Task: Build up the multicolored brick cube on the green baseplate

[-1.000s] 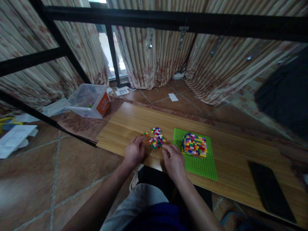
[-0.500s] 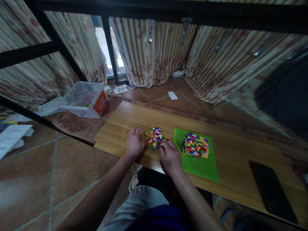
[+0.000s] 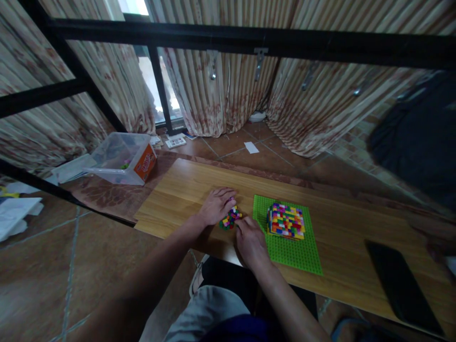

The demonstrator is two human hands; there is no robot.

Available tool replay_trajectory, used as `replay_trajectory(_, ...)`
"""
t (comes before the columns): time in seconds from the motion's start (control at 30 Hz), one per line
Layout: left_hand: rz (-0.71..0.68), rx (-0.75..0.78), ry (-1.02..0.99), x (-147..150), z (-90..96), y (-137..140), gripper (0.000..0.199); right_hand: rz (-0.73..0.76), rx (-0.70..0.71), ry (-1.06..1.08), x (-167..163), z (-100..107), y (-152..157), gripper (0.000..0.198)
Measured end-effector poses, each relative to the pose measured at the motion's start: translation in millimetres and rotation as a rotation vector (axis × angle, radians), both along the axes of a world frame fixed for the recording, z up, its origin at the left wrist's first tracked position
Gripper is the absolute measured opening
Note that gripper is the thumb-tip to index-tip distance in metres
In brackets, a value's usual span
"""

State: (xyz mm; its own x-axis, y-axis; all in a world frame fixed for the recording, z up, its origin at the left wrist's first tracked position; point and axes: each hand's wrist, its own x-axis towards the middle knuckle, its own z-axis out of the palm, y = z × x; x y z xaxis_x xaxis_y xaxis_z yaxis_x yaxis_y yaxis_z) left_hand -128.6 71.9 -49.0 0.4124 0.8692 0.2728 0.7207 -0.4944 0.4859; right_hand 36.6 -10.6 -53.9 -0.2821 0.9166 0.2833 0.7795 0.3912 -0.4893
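Note:
A small heap of loose, many-coloured toy bricks [image 3: 231, 218] lies on the wooden table between my hands. My left hand [image 3: 216, 205] is laid over the far left side of the heap with fingers stretched out, hiding part of it. At the heap's right edge is my right hand [image 3: 250, 240], its thumb and fingers curled together at the bricks; whether a brick is between them is too small to make out. Right of that hand, a green baseplate [image 3: 295, 259] bears a block built of multicoloured bricks [image 3: 286, 221].
The wooden table [image 3: 185, 190] reaches to the right, where a black flat slab [image 3: 402, 285] lies. On the floor at the left stands a clear plastic box [image 3: 117, 164] with an orange label and a few bricks inside. A black metal frame [image 3: 213, 35] crosses before the curtains.
My left hand has moved right and away from me, from beside the bricks onto them, and the heap looks more gathered. My right hand stays at its edge. The camera view has tilted slightly.

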Motion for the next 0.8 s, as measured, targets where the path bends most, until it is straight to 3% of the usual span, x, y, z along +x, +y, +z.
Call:
replay_trajectory(0.27,-0.118,0.001,-0.092,2,-0.2,-14,0.038,-0.019,-0.015,-0.016,0,-1,-3,0.023)
replay_trajectory(0.5,-0.109,-0.030,-0.136,4,6.6,-27,0.038,-0.053,-0.008,0.111,3,7,-9,0.029)
replay_trajectory(0.63,-0.010,-0.044,-0.211,3,5.9,-31,0.037,-0.115,-0.047,0.285,13,20,-19,0.034)
replay_trajectory(0.8,0.158,-0.026,-0.265,0,-0.1,-29,0.036,-0.208,-0.109,0.489,41,33,-37,0.025)
